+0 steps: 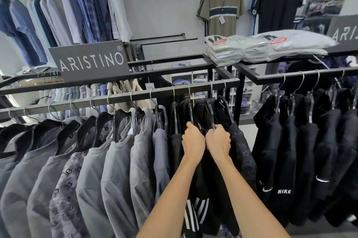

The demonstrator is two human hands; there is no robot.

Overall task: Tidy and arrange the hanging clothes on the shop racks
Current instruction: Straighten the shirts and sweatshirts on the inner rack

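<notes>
Two bare forearms reach up from the bottom edge to the near rail (120, 97). The left hand (193, 142) and right hand (218, 139) sit side by side, nearly touching, among the black garments (240, 152) at the right end of that rail. The left hand's fingers are curled around a dark hanger (190, 111), the right hand's closed on the neighbouring hanger (210, 114). Left of the hands a row of grey tops (93, 175) hangs tightly packed on black hangers, running to the left edge. Right of them, on a separate rail (302, 75), hang black Nike tops (284, 160). An ARISTINO sign (90, 60) stands on the frame above the grey row, and folded bagged shirts (251, 48) lie stacked on the rack top. On the back wall hang an olive striped polo (222, 8) and blue shirts (87, 5)
</notes>
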